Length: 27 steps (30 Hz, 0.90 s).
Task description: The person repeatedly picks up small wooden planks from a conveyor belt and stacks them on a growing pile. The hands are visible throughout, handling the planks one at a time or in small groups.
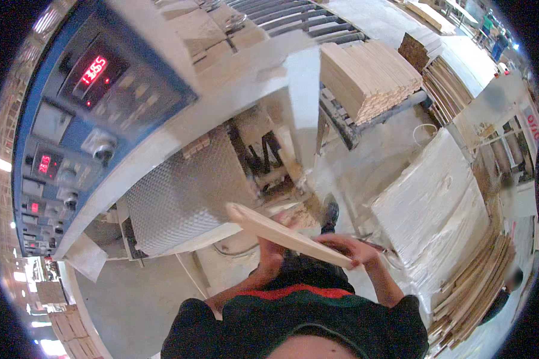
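Observation:
A pale wooden board (288, 237) is held at a slant in front of my body, its far end pointing up and to the left. My right hand (358, 248) is closed round the near right end, fingers over the top edge. Lower down, my left hand (270, 256) grips the board's underside near its middle; the board hides part of those fingers. Beyond the board's far end lies a dimpled metal surface (188, 191) on the machine.
On the left runs a blue control panel (117, 72) with red displays and knobs. A neat stack of boards (371, 75) rests on rollers at the far right. Nearer stand a large pale wood stack (431, 206) and a pile of loose strips (470, 293). Another person (502, 299) is at the right edge.

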Tool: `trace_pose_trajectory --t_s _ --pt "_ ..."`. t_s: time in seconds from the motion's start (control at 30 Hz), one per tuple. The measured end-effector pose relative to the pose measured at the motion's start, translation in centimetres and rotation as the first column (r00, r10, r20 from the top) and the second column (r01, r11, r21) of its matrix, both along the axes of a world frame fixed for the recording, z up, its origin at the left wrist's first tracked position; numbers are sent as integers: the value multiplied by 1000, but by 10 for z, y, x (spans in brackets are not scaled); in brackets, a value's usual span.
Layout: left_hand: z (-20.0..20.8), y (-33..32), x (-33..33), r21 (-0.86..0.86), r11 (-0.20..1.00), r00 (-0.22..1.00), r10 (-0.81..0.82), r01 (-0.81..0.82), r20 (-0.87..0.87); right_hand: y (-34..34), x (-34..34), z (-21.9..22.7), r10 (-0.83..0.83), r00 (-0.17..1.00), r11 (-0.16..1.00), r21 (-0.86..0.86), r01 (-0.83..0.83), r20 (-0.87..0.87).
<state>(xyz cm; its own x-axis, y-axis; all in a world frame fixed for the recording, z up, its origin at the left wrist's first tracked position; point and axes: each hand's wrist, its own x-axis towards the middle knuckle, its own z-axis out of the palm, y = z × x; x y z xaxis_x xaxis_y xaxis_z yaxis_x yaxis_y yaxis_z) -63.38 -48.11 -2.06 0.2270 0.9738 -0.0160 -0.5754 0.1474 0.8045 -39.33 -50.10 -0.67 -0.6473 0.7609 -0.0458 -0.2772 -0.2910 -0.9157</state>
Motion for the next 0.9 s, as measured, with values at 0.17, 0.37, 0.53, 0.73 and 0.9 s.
trace_pose_trajectory --t_s 0.17,0.37,0.53,0.73,0.9 --pt "3 62 -84 -122 941 937 329 -316 117 40 -149 5 -259 917 963 159 219 304" --pt "-94 114 -171 -193 906 905 405 -377 132 87 -299 17 -601 295 795 515 321 743" --pt "-96 65 -154 -233 968 778 221 -98 589 115 -327 -24 -684 76 717 649 255 726" --pt "-116 34 -167 -322 946 593 244 28 767 128 -364 -46 -664 -1 728 647 228 748" --pt "-124 36 -174 -316 949 609 243 12 755 149 -378 -44 -551 11 812 533 238 834"
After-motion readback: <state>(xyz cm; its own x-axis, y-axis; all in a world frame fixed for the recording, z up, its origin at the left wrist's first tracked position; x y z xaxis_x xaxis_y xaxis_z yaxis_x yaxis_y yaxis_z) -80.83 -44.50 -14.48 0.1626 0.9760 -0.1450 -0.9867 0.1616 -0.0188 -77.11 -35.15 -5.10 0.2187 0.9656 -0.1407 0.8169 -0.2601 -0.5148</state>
